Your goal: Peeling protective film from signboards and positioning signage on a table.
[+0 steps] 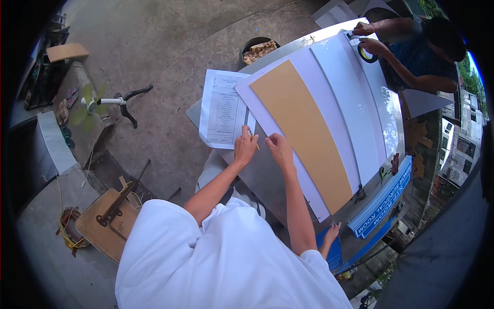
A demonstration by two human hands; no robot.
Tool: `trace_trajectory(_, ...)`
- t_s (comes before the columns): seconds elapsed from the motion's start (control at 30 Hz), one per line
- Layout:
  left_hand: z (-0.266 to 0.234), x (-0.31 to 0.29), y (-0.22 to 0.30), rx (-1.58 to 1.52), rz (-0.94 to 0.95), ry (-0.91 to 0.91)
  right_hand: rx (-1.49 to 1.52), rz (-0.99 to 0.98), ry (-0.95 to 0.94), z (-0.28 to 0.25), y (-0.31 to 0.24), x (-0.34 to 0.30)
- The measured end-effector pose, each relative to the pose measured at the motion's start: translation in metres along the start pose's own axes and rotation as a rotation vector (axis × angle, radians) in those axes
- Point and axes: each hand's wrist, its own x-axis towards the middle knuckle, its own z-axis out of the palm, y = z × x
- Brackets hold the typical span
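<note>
My left hand (pixel 244 148) is closed around a slim pencil (pixel 258 147) with a yellowish end, low over the right edge of a printed paper sheet (pixel 218 110). Beside it, my right hand (pixel 279 149) has its fingers curled together near the left edge of a pale lilac board (pixel 260 101); whether anything is in them is hidden. On that board lies a long tan panel (pixel 303 134), tapering and slightly curved. To its right is a pale blue-white strip (pixel 350 113) of similar shape. All of these rest on a grey table (pixel 257 172).
Across the table a person (pixel 422 56) handles a roll of tape (pixel 367 53). Another person's hand (pixel 332 234) is near blue-and-white signs (pixel 381 201) at the right. A bin of crumpled brown paper (pixel 259 50) stands behind. At left are a fan (pixel 92 105) and a brown chair (pixel 100 221).
</note>
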Motion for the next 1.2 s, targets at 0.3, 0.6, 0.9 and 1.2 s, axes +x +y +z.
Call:
trace_trajectory(0.3,-0.045,0.088,0.01,-0.079,0.205,0.027,-0.253,-0.251,0.338,0.045,-0.033,0.165)
trace_trajectory(0.6,-0.048,0.151,0.012,0.308,0.576,0.259,-0.289,-0.102,0.409,0.072,-0.021,0.172)
trace_trajectory(0.9,-0.04,0.153,0.007,0.464,0.584,0.289,-0.288,-0.123,0.427,0.071,-0.026,0.174)
trace_trajectory(1.2,-0.038,0.154,0.005,0.581,0.584,0.294,-0.206,-0.125,0.354,0.069,-0.02,0.176)
